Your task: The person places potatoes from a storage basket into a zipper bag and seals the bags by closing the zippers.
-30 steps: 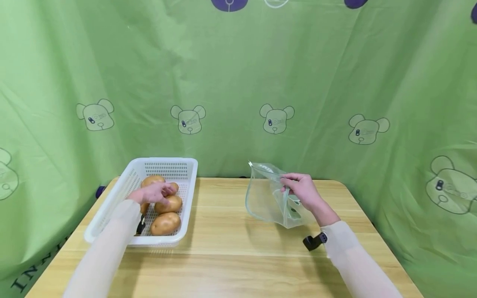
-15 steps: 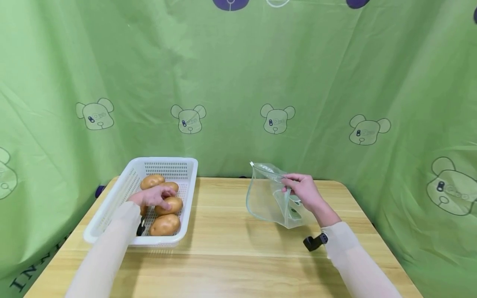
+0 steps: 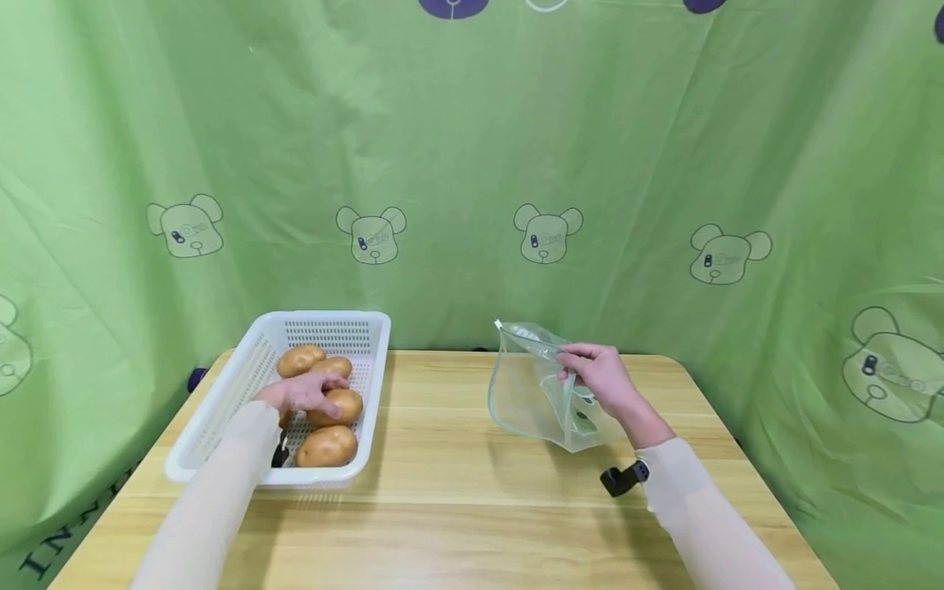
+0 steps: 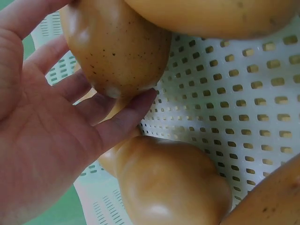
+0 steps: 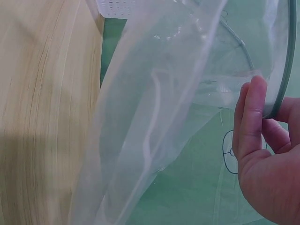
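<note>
In the head view my left hand (image 3: pixel 304 392) reaches into the white plastic basket (image 3: pixel 379 369) and grips a potato (image 3: pixel 347 404) lying there. The left wrist view has its fingers (image 4: pixel 124 119) curled behind that speckled potato (image 4: pixel 119 51), with the thumb at its near end. More potatoes surround it, one nearer the front (image 3: pixel 327 447) and one behind (image 3: pixel 301 359). Over the table's right half, my right hand (image 3: pixel 601 377) pinches the rim of a clear zip bag (image 3: pixel 527 389). The bag hangs with its mouth partly spread; the right wrist view shows thumb and fingers on its edge (image 5: pixel 283 79).
The basket's slotted walls rise around the left hand. A wooden table (image 3: pixel 435 492) runs between basket and bag. Green curtain (image 3: pixel 457 164) with printed bear heads hangs close behind the table. A black wrist camera (image 3: pixel 623 478) sits by the right cuff.
My left hand has lowered slightly onto the potato, and its thumb has moved down across the near side. The right hand and bag stay nearly still.
</note>
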`<state>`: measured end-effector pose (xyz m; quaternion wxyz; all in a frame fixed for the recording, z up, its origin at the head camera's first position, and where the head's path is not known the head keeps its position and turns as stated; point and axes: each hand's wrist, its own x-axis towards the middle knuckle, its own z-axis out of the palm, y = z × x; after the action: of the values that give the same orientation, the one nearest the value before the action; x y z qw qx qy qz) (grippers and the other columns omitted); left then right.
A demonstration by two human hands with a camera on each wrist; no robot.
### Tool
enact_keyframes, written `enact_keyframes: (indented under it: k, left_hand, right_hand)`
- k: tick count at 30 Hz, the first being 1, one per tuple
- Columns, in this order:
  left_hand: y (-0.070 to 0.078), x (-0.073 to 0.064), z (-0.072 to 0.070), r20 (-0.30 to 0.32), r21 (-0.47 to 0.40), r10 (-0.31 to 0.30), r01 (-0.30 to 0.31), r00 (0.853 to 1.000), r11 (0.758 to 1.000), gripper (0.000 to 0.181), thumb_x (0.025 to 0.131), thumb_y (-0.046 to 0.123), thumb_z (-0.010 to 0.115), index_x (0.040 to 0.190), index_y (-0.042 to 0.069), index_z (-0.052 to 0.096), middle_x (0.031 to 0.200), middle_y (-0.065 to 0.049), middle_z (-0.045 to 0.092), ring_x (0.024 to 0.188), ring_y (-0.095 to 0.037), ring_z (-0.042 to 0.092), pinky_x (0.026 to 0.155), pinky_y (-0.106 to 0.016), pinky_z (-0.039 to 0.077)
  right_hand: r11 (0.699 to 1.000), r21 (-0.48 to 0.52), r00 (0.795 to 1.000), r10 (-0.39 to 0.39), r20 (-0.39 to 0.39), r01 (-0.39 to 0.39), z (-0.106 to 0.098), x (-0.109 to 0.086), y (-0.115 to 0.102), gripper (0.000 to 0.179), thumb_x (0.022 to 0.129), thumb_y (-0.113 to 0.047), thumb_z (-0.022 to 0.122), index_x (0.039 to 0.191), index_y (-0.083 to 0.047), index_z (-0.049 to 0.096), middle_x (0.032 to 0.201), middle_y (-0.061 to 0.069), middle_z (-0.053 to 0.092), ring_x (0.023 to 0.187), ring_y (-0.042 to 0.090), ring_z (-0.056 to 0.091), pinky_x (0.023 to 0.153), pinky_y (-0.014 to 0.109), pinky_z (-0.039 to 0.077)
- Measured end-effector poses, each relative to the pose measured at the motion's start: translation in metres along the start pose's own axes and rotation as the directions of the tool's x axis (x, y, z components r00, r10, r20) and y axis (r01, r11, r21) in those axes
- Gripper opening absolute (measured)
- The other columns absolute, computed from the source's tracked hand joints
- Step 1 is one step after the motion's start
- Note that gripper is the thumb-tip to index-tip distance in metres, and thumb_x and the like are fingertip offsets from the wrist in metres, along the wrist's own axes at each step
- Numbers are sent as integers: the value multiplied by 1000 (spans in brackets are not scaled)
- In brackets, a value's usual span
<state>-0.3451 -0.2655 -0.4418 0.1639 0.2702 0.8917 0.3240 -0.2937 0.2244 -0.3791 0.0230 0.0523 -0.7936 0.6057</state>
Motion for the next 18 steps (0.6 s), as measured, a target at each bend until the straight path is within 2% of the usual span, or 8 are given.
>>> enact_keyframes:
  k: [4, 9, 14, 18]
  left_hand:
    - [0, -3, -1, -22, -36, -17, 17, 1000, 999, 58, 74, 18, 75, 123, -4, 52, 120, -20, 55, 112, -35, 49, 99, -49, 36]
    - [6, -8, -5, -107, -47, -16, 11, 994, 999, 59, 78, 18, 71, 129, -3, 49, 125, -23, 52, 115, -38, 48, 100, -51, 36]
    - [16, -12, -13, -232, -114, -30, 4, 972, 993, 59, 81, 15, 68, 132, -4, 48, 126, -26, 51, 113, -39, 49, 97, -51, 39]
    - [27, -12, -18, -296, -182, -49, -6, 954, 983, 57, 84, 16, 65, 134, -3, 45, 127, -27, 50, 110, -38, 50, 93, -48, 42]
  right_hand:
    - [1000, 2, 1000, 2, 1, -2, 0, 0, 0, 34, 92, -10, 60, 118, 13, 58, 79, 9, 64, 65, 9, 62, 64, 23, 55]
    - [1000, 0, 1000, 1, 3, -1, -1, -1, 0, 34, 93, -10, 59, 118, 12, 58, 82, 11, 64, 65, 9, 62, 64, 24, 55]
    - [1000, -2, 1000, 0, 3, 0, -1, -1, 0, 33, 93, -10, 59, 117, 12, 58, 83, 11, 64, 65, 9, 62, 64, 24, 55]
    - [1000, 10, 1000, 2, 6, -2, -2, 0, -1, 34, 93, -10, 60, 117, 13, 58, 83, 10, 64, 65, 9, 62, 63, 23, 55]
